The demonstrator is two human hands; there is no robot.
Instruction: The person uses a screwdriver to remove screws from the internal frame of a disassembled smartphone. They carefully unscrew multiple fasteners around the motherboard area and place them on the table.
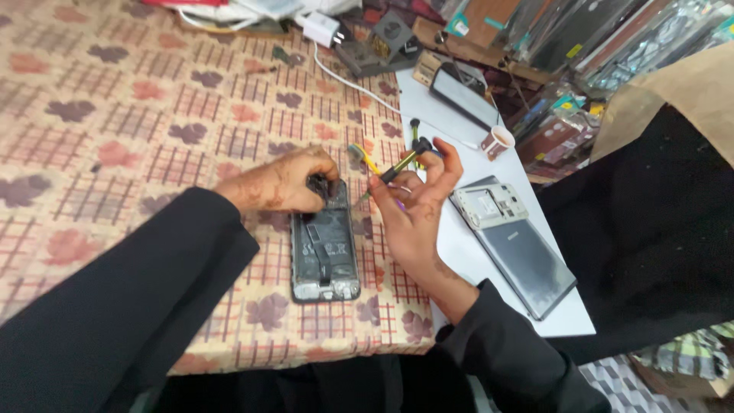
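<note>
An opened smartphone (324,252) lies back-up on the patterned cloth, its dark insides and battery exposed. My left hand (279,183) rests on its top end, fingertips pressed on the upper parts. My right hand (417,206) grips a thin screwdriver (397,164) with a yellow and black handle, its tip angled down to the phone's upper right corner. Both arms wear black sleeves.
A second opened phone with a grey back (512,245) lies on a white board (459,252) to the right. A white charger and cable (325,30), a small cup (498,141), tools and packaged parts crowd the far side. A person in black (657,229) sits at right.
</note>
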